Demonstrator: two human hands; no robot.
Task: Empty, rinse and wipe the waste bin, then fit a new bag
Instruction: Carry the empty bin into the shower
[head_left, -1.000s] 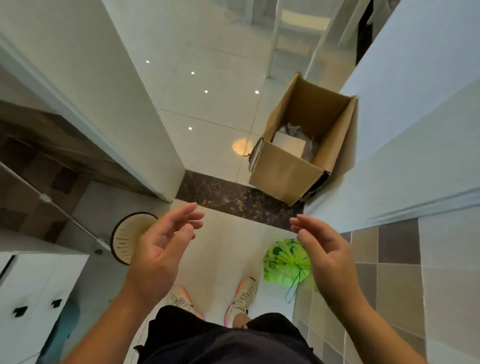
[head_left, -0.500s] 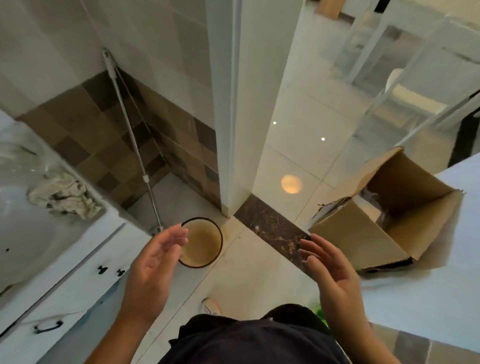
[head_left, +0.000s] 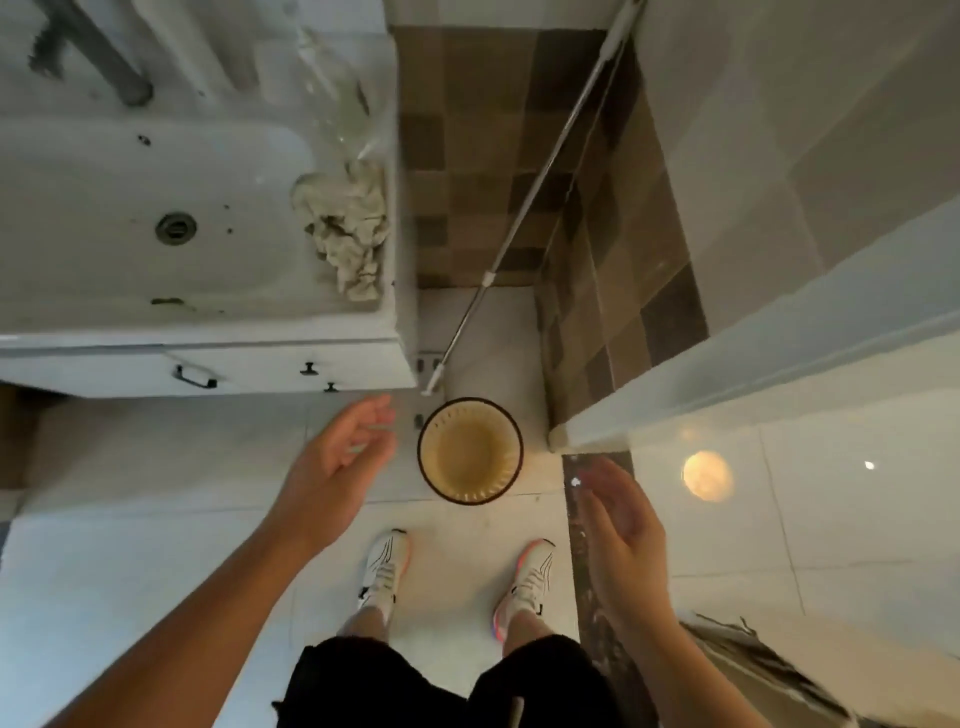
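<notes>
A round tan waste bin (head_left: 470, 451) with a dark rim stands upright on the bathroom floor, seen from above, with nothing visible inside. My left hand (head_left: 340, 460) hovers just left of it, fingers relaxed and holding nothing. My right hand (head_left: 621, 512) hangs to the right of the bin, fingers loosely spread, also holding nothing. A crumpled beige rag (head_left: 345, 226) lies on the right edge of the white sink (head_left: 130, 218).
A metal mop pole (head_left: 524, 200) leans into the tiled corner behind the bin. The white sink cabinet (head_left: 291, 369) stands at left, a white door frame (head_left: 727, 384) at right. A cardboard box edge (head_left: 753, 654) shows at lower right. My shoes (head_left: 384, 569) stand just before the bin.
My view has swung left from the cardboard box and doorway to the sink and bin. The bin now lies between my two hands, which stay open.
</notes>
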